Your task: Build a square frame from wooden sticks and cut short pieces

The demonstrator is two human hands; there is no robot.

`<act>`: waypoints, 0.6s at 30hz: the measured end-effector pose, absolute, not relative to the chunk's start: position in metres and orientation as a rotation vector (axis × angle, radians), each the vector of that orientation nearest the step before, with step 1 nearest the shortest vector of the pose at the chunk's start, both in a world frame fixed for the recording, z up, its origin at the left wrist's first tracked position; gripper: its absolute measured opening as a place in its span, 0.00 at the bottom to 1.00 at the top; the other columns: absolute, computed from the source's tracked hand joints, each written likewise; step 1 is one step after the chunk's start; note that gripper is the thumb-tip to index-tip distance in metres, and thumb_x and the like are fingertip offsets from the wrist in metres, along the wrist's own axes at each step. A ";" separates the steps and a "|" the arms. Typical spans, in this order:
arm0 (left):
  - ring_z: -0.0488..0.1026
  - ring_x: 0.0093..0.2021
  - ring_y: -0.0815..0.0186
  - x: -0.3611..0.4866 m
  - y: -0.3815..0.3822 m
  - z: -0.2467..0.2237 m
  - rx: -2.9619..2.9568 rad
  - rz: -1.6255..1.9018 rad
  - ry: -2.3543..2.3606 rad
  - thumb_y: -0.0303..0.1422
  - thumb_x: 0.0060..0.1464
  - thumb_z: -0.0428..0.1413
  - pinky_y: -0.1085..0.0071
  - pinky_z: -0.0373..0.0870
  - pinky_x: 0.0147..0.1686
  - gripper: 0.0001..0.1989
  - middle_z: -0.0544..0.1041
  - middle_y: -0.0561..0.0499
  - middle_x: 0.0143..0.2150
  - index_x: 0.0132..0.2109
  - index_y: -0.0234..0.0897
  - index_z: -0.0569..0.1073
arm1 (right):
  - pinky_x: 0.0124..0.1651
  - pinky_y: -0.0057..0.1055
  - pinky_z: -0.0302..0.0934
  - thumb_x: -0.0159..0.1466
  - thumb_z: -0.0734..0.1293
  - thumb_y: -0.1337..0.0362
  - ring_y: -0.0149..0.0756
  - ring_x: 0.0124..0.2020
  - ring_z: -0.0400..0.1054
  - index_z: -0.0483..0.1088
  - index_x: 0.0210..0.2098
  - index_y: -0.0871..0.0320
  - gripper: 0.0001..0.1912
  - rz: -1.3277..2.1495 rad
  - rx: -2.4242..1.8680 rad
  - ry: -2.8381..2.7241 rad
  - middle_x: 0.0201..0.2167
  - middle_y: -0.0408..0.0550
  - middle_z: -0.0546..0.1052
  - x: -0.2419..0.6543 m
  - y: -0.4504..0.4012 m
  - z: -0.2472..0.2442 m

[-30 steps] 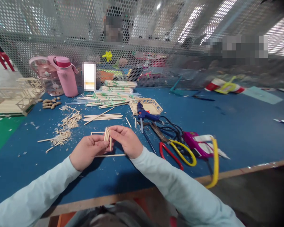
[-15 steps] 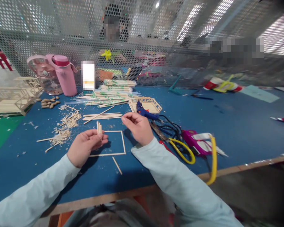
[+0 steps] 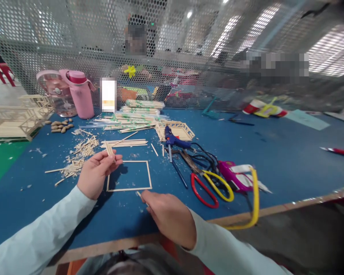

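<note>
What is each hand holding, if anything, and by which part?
Left hand: short wooden sticks, pinched toward their lower ends. Right hand: over another stick; whether it's gripped is unclear.

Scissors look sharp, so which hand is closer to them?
The right hand, at the short stick in front of the frame. The left hand is farther from the scissors, holding a bunch of sticks.

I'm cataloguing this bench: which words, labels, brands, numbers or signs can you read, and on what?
None can be read.
Wrapped stick bundles: green markings, too small and blurred to read.
Bright white rectangle: pixelated, nothing legible.
Clear bottle: pale marks, too small to make out.
</note>
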State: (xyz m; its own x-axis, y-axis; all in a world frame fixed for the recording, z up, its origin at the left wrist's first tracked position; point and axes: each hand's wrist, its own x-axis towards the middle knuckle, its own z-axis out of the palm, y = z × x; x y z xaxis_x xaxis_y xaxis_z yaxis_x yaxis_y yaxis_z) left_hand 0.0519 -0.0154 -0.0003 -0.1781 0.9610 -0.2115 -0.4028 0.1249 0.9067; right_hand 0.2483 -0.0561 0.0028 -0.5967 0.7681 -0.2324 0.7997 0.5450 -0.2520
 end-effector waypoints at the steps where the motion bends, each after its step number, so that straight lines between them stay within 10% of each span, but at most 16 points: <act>1: 0.75 0.31 0.69 0.051 -0.015 -0.001 0.677 1.398 1.136 0.38 0.36 0.65 0.72 0.71 0.39 0.20 0.79 0.50 0.31 0.37 0.34 0.73 | 0.28 0.30 0.48 0.57 0.57 0.74 0.37 0.33 0.71 0.63 0.40 0.58 0.12 -0.481 1.292 2.691 0.33 0.47 0.76 0.248 -0.054 0.004; 18: 0.76 0.31 0.70 0.053 -0.016 -0.002 0.633 1.368 1.112 0.35 0.39 0.64 0.76 0.72 0.36 0.17 0.79 0.49 0.31 0.37 0.33 0.73 | 0.29 0.29 0.53 0.56 0.58 0.75 0.35 0.29 0.67 0.66 0.36 0.58 0.11 -0.312 1.119 2.755 0.30 0.47 0.74 0.242 -0.049 0.021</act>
